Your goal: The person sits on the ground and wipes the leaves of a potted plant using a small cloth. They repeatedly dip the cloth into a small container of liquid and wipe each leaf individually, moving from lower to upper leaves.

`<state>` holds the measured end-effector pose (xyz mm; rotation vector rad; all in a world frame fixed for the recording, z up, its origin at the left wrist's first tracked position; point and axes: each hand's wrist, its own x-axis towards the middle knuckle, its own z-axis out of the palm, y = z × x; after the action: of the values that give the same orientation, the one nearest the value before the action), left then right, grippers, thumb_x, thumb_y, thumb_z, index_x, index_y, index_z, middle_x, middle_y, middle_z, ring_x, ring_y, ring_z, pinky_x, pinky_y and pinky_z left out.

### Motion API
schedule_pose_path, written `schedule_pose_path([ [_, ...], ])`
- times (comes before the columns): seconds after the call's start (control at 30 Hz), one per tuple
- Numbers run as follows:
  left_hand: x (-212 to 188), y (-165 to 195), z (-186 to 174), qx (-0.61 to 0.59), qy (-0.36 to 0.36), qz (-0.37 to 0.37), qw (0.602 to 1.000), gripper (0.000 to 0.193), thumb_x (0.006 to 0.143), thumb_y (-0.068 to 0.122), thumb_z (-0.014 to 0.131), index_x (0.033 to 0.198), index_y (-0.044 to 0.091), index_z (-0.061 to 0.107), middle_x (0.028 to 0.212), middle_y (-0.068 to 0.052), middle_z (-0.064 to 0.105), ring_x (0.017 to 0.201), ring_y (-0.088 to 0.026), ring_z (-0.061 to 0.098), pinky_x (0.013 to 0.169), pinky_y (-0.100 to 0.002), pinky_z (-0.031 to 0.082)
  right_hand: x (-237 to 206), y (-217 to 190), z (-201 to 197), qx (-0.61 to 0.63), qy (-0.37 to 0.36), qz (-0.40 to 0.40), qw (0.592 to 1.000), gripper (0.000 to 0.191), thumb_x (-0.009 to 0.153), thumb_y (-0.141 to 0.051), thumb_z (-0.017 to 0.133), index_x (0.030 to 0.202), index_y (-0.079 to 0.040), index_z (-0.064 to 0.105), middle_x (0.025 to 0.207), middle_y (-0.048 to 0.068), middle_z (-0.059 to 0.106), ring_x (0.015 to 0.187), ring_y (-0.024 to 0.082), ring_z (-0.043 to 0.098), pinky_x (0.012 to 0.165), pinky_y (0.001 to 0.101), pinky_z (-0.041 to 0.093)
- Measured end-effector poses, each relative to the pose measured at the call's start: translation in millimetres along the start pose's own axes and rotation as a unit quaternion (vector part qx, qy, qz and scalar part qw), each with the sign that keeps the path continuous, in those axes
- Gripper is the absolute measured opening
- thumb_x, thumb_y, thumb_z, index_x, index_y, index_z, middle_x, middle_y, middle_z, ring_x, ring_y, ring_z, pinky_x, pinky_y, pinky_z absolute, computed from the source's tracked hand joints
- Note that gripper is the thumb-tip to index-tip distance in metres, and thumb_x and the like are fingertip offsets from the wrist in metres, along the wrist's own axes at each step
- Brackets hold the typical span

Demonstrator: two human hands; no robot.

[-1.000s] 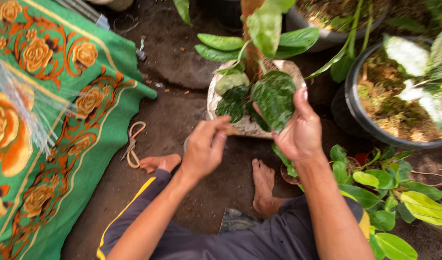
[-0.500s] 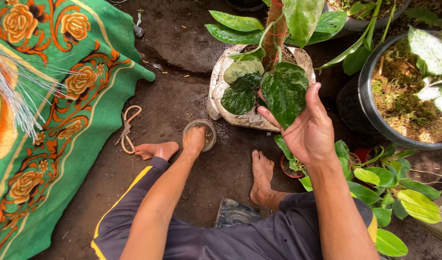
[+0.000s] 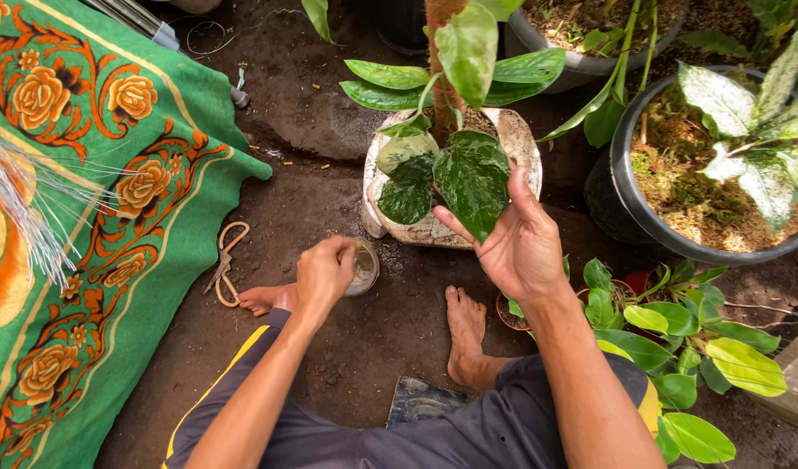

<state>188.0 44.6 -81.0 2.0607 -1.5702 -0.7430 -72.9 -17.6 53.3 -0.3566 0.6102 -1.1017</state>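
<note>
Hands split: left point(image 3: 325, 274) in small cup point(image 3: 364, 267), right point(image 3: 516, 243) cradling variegated leaf point(image 3: 473, 178).

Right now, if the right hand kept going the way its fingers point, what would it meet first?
The right hand already cups the big variegated leaf; beyond it likely the white pot, though depth is unclear.

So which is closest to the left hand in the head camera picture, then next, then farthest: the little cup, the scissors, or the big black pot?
1. Little cup: under the left hand, touching.
2. Scissors: left, by the green cloth.
3. Big black pot: far right.
</note>
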Motion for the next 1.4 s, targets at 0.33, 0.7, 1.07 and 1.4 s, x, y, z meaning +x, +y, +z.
schedule_pose_path([
  [0.33, 11, 205, -35, -0.111, 0.231, 0.349, 0.901, 0.03, 0.093, -0.005, 0.069, 0.119, 0.01, 0.073, 0.116, -0.007, 0.076, 0.113, -0.023, 0.069, 0.096, -0.034, 0.059, 9, 6, -17, 0.019, 0.016, 0.011, 1.0, 0.051, 0.107, -0.041, 0.044, 0.151, -0.016, 0.04, 0.145, 0.002, 0.057, 0.134, 0.02, 0.055, 0.113, 0.0508, 0.044],
  [0.7, -14, 172, -40, -0.04, 0.039, 0.468, 0.882, 0.035, 0.088, -0.004, 0.07, 0.121, 0.003, 0.064, 0.094, -0.007, 0.068, 0.093, -0.026, 0.067, 0.085, -0.04, 0.055, 9, 12, -31, 0.012, -0.042, 0.016, 0.999, 0.062, 0.108, -0.048, 0.046, 0.151, -0.005, 0.032, 0.134, 0.018, 0.058, 0.114, 0.031, 0.061, 0.113, 0.0484, 0.049],
  [1.07, 12, 190, -11, -0.09, 0.155, 0.444, 0.878, 0.034, 0.092, -0.009, 0.069, 0.122, 0.004, 0.06, 0.101, -0.003, 0.071, 0.096, -0.021, 0.067, 0.082, -0.037, 0.054, 14, 13, -36, 0.147, -0.024, -0.032, 0.988, 0.036, 0.13, -0.036, 0.046, 0.139, -0.003, 0.033, 0.122, 0.01, 0.053, 0.121, 0.022, 0.056, 0.114, 0.0416, 0.055],
  [1.4, 9, 164, -31, -0.129, 0.194, 0.441, 0.867, 0.038, 0.098, -0.007, 0.071, 0.129, 0.007, 0.054, 0.115, 0.0, 0.075, 0.099, -0.016, 0.068, 0.087, -0.033, 0.057, 8, 6, -15, 0.093, -0.029, -0.007, 0.995, 0.048, 0.116, -0.04, 0.043, 0.151, -0.007, 0.042, 0.13, 0.013, 0.062, 0.115, 0.025, 0.066, 0.107, 0.0442, 0.056],
])
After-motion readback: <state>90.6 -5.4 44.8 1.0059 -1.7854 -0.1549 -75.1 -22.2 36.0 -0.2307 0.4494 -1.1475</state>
